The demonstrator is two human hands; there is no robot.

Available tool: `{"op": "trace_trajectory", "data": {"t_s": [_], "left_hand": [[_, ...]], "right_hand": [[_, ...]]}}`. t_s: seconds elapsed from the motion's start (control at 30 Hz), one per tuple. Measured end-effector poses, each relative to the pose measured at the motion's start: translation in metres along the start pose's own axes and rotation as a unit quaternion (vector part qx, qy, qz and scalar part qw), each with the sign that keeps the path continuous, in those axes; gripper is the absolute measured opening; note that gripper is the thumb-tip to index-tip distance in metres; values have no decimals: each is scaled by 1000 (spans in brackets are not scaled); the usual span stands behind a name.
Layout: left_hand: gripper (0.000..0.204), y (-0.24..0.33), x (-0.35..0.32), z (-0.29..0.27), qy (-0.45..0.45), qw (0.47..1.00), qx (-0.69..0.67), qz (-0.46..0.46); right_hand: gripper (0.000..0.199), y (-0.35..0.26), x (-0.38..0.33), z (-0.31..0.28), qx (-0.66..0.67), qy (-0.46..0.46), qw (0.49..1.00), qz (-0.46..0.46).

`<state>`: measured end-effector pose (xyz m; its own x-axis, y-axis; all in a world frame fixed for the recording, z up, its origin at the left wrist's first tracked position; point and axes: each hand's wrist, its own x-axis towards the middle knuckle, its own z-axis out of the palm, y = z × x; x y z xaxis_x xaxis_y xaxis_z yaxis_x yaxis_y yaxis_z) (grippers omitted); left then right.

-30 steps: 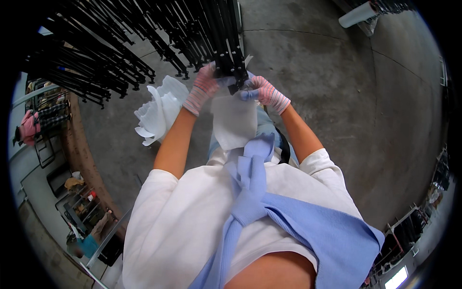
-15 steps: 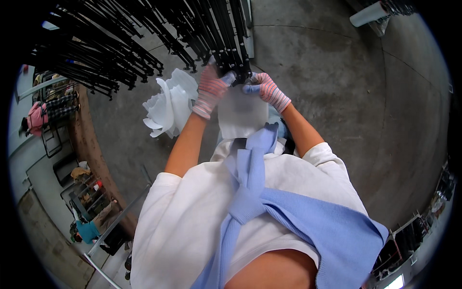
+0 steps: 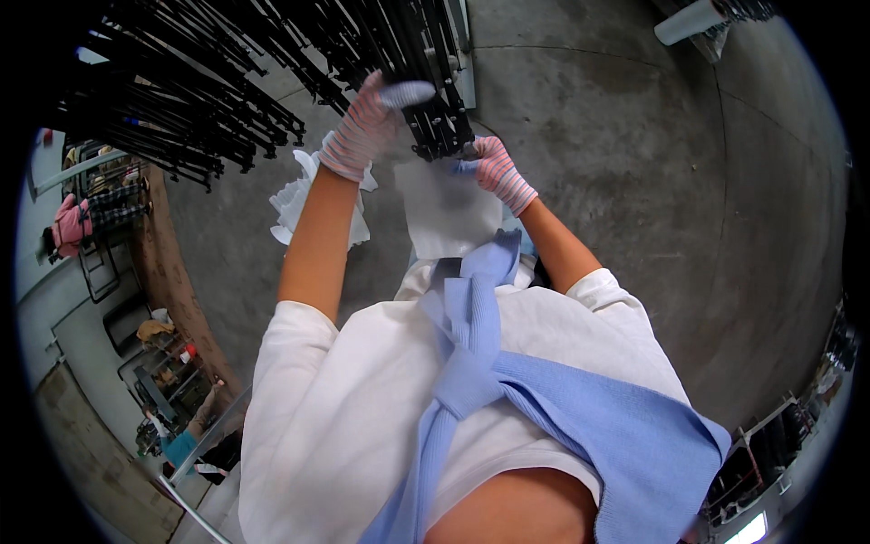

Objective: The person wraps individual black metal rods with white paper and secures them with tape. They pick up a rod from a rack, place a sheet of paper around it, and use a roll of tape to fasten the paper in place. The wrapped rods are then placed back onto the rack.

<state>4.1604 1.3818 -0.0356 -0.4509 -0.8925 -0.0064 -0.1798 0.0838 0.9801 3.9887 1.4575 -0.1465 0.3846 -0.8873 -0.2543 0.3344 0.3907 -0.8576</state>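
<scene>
White cloth point(image 3: 449, 213) hangs below the black rack point(image 3: 435, 100), its top corner pinched by the gloved right hand point(image 3: 494, 168). Left hand point(image 3: 367, 122) grips a rack bar. Keeping the cloth's top edge taut should help it seat squarely.

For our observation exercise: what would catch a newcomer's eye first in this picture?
Two hands in striped gloves, the left hand and right hand, reach up to a black metal rack near the top centre. A white sheet hangs just below them, and a pale blue sweater drapes over the person's white shirt in the foreground.
</scene>
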Motion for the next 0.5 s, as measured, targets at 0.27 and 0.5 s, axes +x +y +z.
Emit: {"op": "trace_trajectory", "data": {"t_s": [0.27, 0.5], "left_hand": [[59, 16, 21, -14, -37, 864, 490, 109], [56, -90, 15, -30, -76, 948, 294, 95]], "right_hand": [[15, 10, 7, -7, -58, 18, 998, 30], [21, 13, 5, 17, -90, 69, 989, -91]]}}
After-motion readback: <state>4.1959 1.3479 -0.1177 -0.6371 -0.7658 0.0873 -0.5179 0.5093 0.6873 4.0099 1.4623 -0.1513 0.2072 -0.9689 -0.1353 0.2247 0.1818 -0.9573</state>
